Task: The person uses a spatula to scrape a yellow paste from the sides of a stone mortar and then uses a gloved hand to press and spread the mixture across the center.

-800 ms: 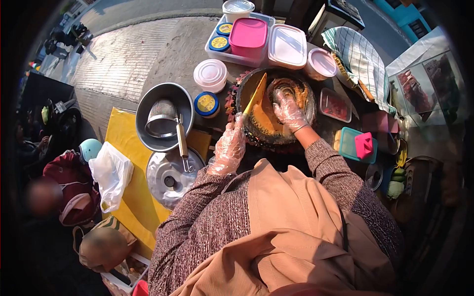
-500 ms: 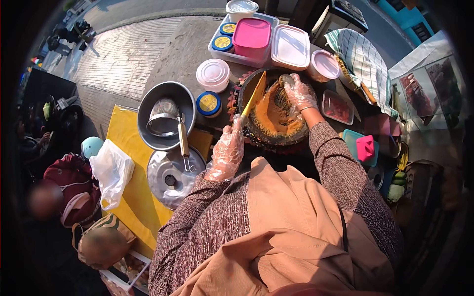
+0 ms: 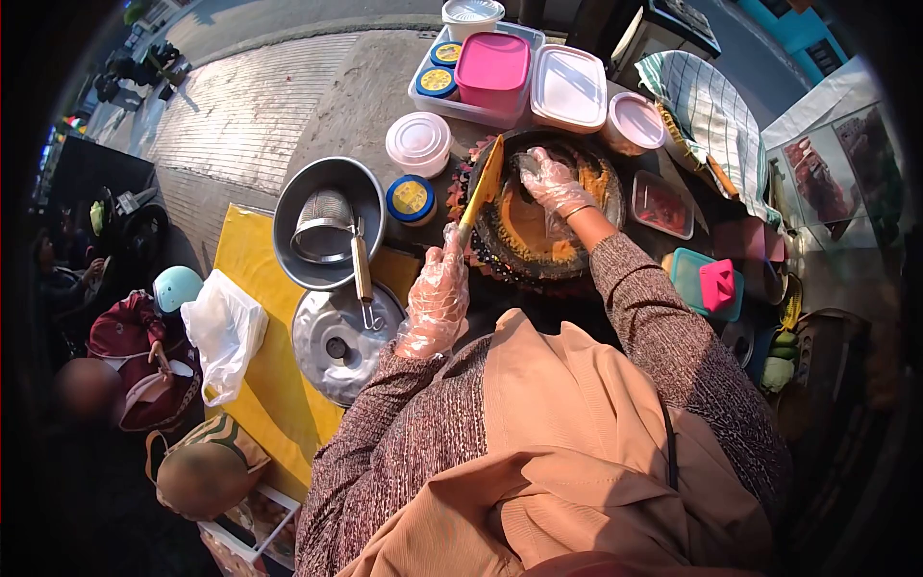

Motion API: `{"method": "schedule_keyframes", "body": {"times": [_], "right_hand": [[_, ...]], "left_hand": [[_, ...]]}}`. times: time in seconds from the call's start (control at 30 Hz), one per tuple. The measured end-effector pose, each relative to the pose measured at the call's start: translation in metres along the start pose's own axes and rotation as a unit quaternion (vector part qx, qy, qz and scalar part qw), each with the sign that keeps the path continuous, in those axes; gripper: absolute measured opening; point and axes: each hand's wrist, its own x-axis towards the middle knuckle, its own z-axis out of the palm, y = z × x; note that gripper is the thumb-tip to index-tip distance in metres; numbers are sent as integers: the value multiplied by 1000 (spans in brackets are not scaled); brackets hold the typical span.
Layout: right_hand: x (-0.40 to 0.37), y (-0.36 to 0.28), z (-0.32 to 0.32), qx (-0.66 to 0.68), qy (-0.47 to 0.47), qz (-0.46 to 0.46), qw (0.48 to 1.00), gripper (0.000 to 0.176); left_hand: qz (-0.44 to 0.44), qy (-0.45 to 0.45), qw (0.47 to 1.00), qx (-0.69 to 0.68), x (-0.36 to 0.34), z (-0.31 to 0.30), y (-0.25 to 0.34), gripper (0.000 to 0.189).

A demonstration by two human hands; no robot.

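Observation:
A wide, dark stone mortar [image 3: 610, 175] with orange-brown paste [image 3: 520, 234] spread over its inside stands in front of me. My right hand [image 3: 556, 186], in a clear plastic glove, is inside the mortar, closed around a stone pestle [image 3: 528, 167] that is mostly hidden by the fingers. Also gloved, my left hand [image 3: 435, 300] grips a yellow spatula [image 3: 487, 177] by its handle. The blade, smeared with paste, points up over the mortar's left rim.
Left of the mortar are a metal bowl [image 3: 288, 213] holding a strainer [image 3: 321, 223], a metal lid [image 3: 322, 361], a blue-lidded jar [image 3: 411, 200] and a white plastic bag [image 3: 223, 332]. Lidded containers [image 3: 492, 69] line the back. A box of red food [image 3: 662, 204] sits right. Other people are at the left.
My right hand has moved left and slightly down inside the mortar with the pestle. The spatula in my left hand has shifted slightly left with its tip nearer the rim.

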Motion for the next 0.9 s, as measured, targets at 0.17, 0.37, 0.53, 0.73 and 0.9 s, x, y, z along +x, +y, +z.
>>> {"method": "schedule_keyframes", "body": {"times": [0.17,0.37,0.53,0.73,0.9], "right_hand": [[-82,-21,20,-187,-22,-6,982,51],[-3,31,-41,-65,25,49,996,51],[-105,19,-7,-206,9,-11,978,56],[-8,43,-25,-5,65,77,995,49],[-62,-7,4,-163,-46,24,985,49]], "left_hand": [[30,-2,1000,-2,-1,8,-13,65],[28,17,999,12,-4,21,-5,48],[35,-11,999,8,-12,28,-2,52],[57,-2,998,6,-12,23,2,54],[38,-13,999,2,-9,11,2,58]]}}
